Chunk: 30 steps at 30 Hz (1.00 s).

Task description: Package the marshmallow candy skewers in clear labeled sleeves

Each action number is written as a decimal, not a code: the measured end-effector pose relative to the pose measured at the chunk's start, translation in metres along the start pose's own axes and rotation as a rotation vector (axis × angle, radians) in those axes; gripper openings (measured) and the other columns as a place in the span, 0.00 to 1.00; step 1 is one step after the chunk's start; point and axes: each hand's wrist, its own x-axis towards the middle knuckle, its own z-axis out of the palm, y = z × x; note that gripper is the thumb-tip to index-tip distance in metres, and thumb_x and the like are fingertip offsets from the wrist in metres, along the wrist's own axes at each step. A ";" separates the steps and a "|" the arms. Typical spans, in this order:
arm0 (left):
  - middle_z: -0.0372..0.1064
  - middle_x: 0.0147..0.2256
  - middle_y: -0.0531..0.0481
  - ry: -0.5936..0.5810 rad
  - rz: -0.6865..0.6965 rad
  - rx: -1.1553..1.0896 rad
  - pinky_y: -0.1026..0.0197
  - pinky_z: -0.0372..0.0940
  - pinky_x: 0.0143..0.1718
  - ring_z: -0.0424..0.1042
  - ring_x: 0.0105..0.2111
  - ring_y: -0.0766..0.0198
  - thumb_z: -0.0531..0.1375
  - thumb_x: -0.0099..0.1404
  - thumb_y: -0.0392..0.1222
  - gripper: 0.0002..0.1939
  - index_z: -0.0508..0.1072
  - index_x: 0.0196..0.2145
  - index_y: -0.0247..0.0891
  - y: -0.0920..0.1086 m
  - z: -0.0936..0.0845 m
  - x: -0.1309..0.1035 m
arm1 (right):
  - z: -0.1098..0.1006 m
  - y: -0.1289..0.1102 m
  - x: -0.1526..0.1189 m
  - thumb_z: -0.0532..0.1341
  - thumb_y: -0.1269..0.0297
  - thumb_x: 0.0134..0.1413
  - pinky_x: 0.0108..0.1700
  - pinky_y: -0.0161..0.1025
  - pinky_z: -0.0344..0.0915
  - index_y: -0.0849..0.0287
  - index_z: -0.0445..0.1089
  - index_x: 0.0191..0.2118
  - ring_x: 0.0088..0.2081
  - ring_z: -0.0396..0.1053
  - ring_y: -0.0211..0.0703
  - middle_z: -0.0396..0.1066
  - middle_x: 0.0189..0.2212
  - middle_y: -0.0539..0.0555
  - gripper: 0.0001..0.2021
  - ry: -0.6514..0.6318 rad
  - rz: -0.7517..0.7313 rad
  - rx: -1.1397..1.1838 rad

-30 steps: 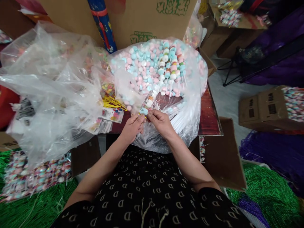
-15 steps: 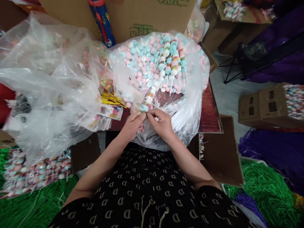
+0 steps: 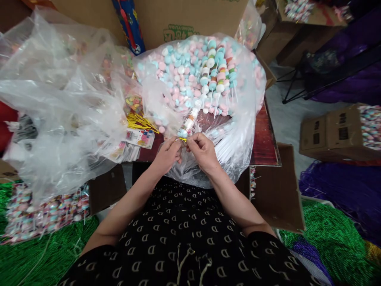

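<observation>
A marshmallow skewer in a clear printed wrapper leans up and away from my fingers. A yellow twist tie crosses the wrapper's lower end. My left hand is closed around that lower end, thumb and forefinger pinching at the tie's left side. On the other side my right hand pinches the right end of the tie. The skewer's stick is hidden by my fingers. Just beyond, several unwrapped marshmallow skewers lie on a big clear bag of pink, blue and white marshmallows.
Yellow twist ties and printed cards lie left of my hands, beside a large plastic bag. White sticks lie to the right. A cardboard box stands behind; an open box sits below the table's right edge.
The yellow twist tie now shows across the wrapper's lower end. My fingers have drawn slightly apart around it, and the wrapped skewer has shifted a little to the right.
</observation>
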 end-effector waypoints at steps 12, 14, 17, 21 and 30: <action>0.62 0.23 0.58 0.022 0.181 0.258 0.64 0.59 0.28 0.61 0.23 0.67 0.63 0.67 0.48 0.09 0.70 0.35 0.41 -0.005 -0.010 0.002 | -0.005 -0.005 0.003 0.63 0.52 0.62 0.31 0.35 0.62 0.56 0.67 0.30 0.25 0.65 0.35 0.68 0.22 0.46 0.14 -0.026 -0.042 0.026; 0.65 0.25 0.57 0.017 0.223 0.378 0.64 0.61 0.31 0.64 0.28 0.66 0.62 0.67 0.48 0.09 0.71 0.36 0.41 -0.003 -0.012 0.003 | -0.008 -0.006 0.002 0.62 0.55 0.62 0.30 0.35 0.62 0.56 0.68 0.31 0.25 0.64 0.36 0.68 0.23 0.46 0.12 -0.020 -0.103 -0.066; 0.66 0.26 0.56 -0.016 0.292 0.541 0.63 0.62 0.34 0.66 0.30 0.65 0.58 0.69 0.48 0.11 0.71 0.34 0.39 0.003 -0.015 0.004 | -0.014 -0.008 0.002 0.60 0.62 0.62 0.32 0.36 0.63 0.56 0.68 0.31 0.27 0.65 0.37 0.69 0.25 0.47 0.08 -0.003 -0.273 -0.246; 0.70 0.27 0.54 0.002 0.437 0.831 0.62 0.60 0.34 0.67 0.29 0.64 0.58 0.69 0.45 0.10 0.70 0.31 0.39 0.008 -0.019 0.005 | -0.021 -0.009 0.002 0.58 0.69 0.60 0.34 0.37 0.64 0.55 0.67 0.31 0.28 0.67 0.38 0.70 0.27 0.49 0.06 -0.024 -0.476 -0.429; 0.71 0.31 0.45 0.035 0.556 1.250 0.57 0.59 0.33 0.69 0.30 0.57 0.52 0.71 0.39 0.09 0.65 0.32 0.41 0.008 -0.010 -0.001 | -0.022 -0.011 0.000 0.57 0.70 0.60 0.33 0.37 0.62 0.55 0.66 0.31 0.29 0.66 0.38 0.68 0.26 0.48 0.07 -0.079 -0.538 -0.479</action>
